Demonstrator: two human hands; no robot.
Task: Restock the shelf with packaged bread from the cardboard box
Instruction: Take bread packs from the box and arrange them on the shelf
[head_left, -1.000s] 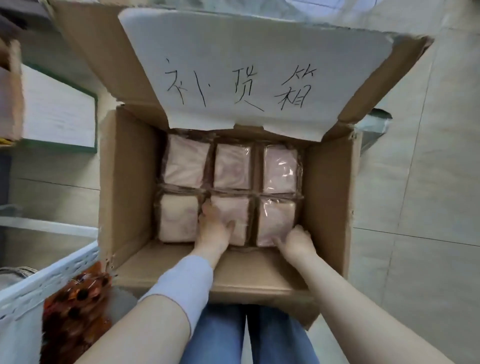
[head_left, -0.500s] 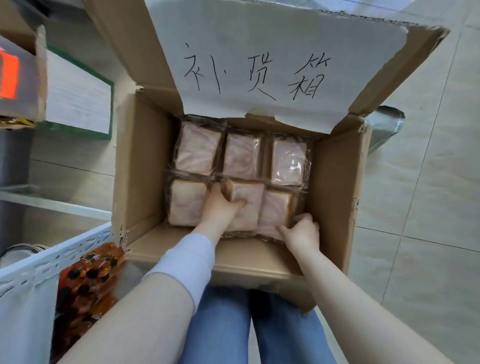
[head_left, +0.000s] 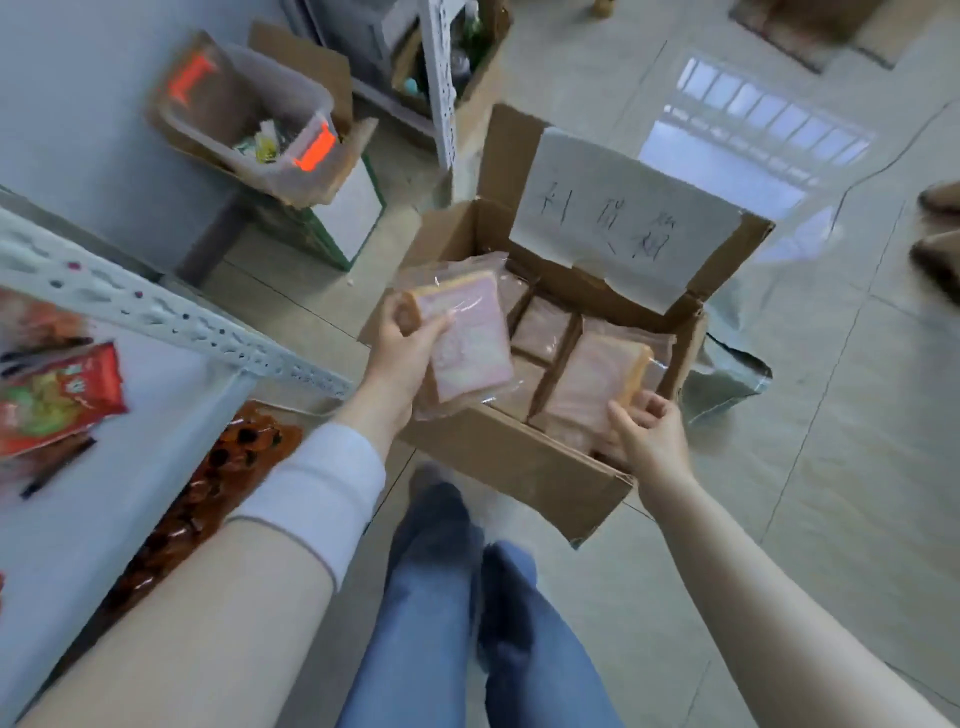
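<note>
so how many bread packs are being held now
2: a bread pack in the left hand, raised over the box; another in the right hand at its near corner. Others lie inside, partly hidden.

matt cardboard box (head_left: 498, 457); glossy plastic bread wrap (head_left: 467, 343); glossy floor tiles (head_left: 831, 519).

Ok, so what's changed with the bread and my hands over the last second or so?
Both hands were down in the cardboard box on front-row packs. Now the left hand grips one bread pack lifted clear, toward the shelf, and the right hand holds a second pack tilted up at the near right corner. The box stays open, other packs still inside.
</note>
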